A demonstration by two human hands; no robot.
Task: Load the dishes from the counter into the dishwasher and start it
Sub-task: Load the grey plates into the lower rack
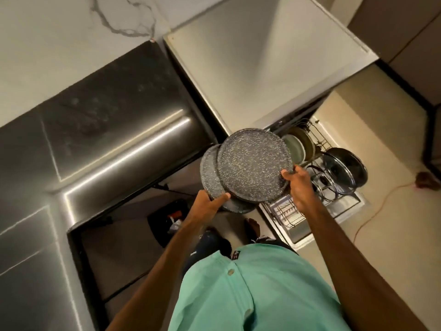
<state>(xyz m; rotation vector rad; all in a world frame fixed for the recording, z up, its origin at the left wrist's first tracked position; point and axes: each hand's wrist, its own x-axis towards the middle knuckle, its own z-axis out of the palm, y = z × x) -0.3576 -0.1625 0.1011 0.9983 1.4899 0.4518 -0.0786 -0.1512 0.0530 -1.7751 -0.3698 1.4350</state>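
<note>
Two or more speckled plates [253, 168] are held as an offset stack above the floor, just beside the open dishwasher [262, 68], whose rack [286, 212] is pulled out. The left hand [210, 201] grips the stack's near edge, thumb on top, with the fingers hidden beneath. The right hand [299, 187] grips the top plate's right rim, fingers curled round it.

Hazards: the plates are not aligned, so a tilt toward the rack could let the lower plate slide out and drop. Pale plates [296, 146] and glass lids [338, 168] already stand in the rack. Lowering the stack without a free slot risks striking and chipping them.
</note>
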